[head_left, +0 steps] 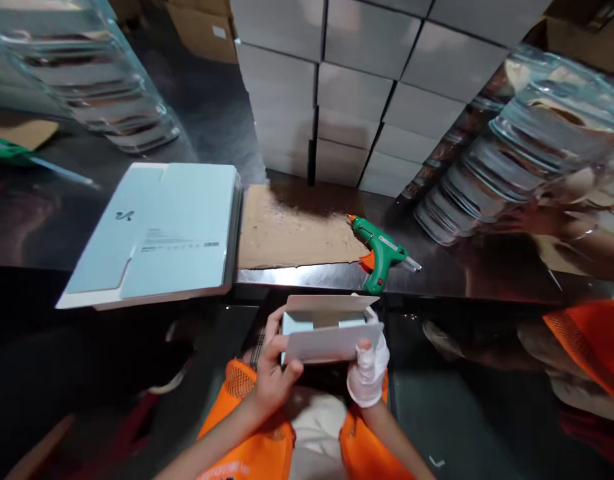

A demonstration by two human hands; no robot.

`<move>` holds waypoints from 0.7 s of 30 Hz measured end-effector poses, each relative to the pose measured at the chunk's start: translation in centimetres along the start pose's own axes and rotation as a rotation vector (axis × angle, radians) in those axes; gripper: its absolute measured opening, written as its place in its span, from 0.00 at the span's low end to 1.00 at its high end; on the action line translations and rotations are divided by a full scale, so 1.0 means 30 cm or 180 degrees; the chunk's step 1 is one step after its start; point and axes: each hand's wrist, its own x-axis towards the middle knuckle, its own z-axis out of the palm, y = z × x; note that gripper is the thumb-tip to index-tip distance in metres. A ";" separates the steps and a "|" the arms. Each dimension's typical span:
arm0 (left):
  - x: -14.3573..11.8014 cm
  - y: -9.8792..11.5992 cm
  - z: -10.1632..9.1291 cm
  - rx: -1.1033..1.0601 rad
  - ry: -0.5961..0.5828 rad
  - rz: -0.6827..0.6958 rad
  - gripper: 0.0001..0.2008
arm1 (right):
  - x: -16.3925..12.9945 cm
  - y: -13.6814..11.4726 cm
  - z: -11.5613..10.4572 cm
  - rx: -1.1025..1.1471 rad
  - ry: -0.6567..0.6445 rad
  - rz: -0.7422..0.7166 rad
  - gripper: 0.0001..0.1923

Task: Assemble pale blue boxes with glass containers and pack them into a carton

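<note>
Right, both forearms come up from the bottom, angled inward, and meet at the small carton (319, 345), held over the lap just short of the table's near edge. Left hand (275, 373) clamps its left end, thumb at the lower near corner, fingers bent around the side. Right hand (367, 373), in a white glove, grips the other end, bare thumb tip pressed on the near flap. The carton's long flaps stand apart, mouth up. Beyond the hands, the metal table edge (307, 275) runs across; the green glue gun (381, 253) lies with its handle at that edge, nozzle toward the cardboard sheet (299, 230). That sheet spans the gap to the blue cartons (187, 227), which jut over the edge. A wall of boxes (357, 93) bounds the far side; clear containers (507, 153) lean at right.
</note>
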 end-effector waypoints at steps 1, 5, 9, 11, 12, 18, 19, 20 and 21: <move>0.007 0.012 0.006 0.0013 0.0044 0.0031 0.23 | -0.002 -0.012 0.009 0.0150 0.0195 0.0017 0.28; 0.047 0.051 -0.011 0.0292 -0.0426 0.0523 0.28 | 0.011 -0.061 0.026 0.0622 0.0715 -0.0137 0.26; 0.060 0.045 -0.095 0.0659 -0.0447 0.0957 0.16 | 0.046 -0.073 -0.018 0.0663 0.0259 -0.0094 0.21; 0.048 0.024 -0.135 0.0697 -0.0135 0.0827 0.15 | 0.086 -0.062 -0.070 0.0361 0.0186 -0.0235 0.18; 0.040 0.011 -0.149 0.0706 0.0078 0.0694 0.14 | 0.113 -0.056 -0.100 0.0073 0.0341 -0.0340 0.18; 0.069 -0.035 -0.132 0.0432 0.0963 0.0105 0.14 | 0.362 -0.109 -0.176 -0.1795 0.0799 0.0178 0.29; 0.087 -0.031 -0.118 0.0348 0.0942 0.0159 0.15 | 0.410 -0.129 -0.163 -0.2099 0.0568 0.0517 0.31; 0.106 -0.025 -0.106 0.0287 0.0889 0.0220 0.15 | 0.456 -0.146 -0.148 -0.2372 0.0347 0.0856 0.31; 0.125 -0.016 -0.094 0.0249 0.0811 0.0288 0.16 | 0.499 -0.160 -0.136 -0.2536 0.0173 0.1141 0.30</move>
